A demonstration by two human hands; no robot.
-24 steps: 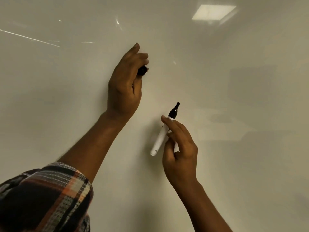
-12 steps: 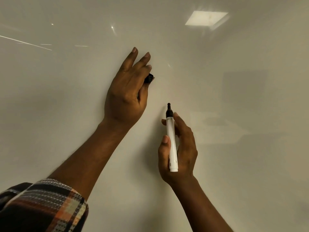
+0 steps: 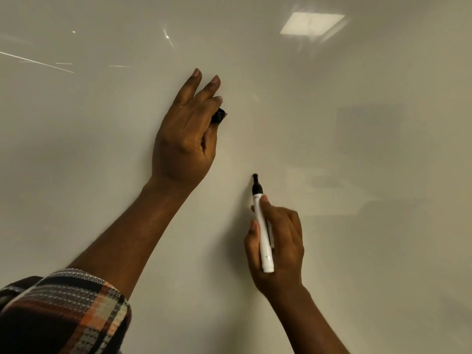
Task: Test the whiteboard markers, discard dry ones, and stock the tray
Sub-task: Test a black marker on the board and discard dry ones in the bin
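A glossy white whiteboard [image 3: 357, 175] fills the head view. My right hand [image 3: 278, 244] grips a white marker [image 3: 263, 233] upright, its uncapped black tip pointing up at or just off the board. My left hand [image 3: 186, 134] is raised against the board higher up and to the left, two fingers stretched out. It holds a small black cap [image 3: 219, 116] that peeks out on the thumb side, mostly hidden by the fingers. No ink mark shows on the board near the tip.
A ceiling light's reflection [image 3: 311, 23] glares at the board's upper right, and thin bright streaks [image 3: 35, 61] cross its upper left. A plaid sleeve [image 3: 63, 312] covers my left forearm at the lower left. No tray or other markers are in view.
My right hand has turned the marker from tilted to upright and regripped it lower. My left hand's fingers have stretched out from a curl, the cap still held.
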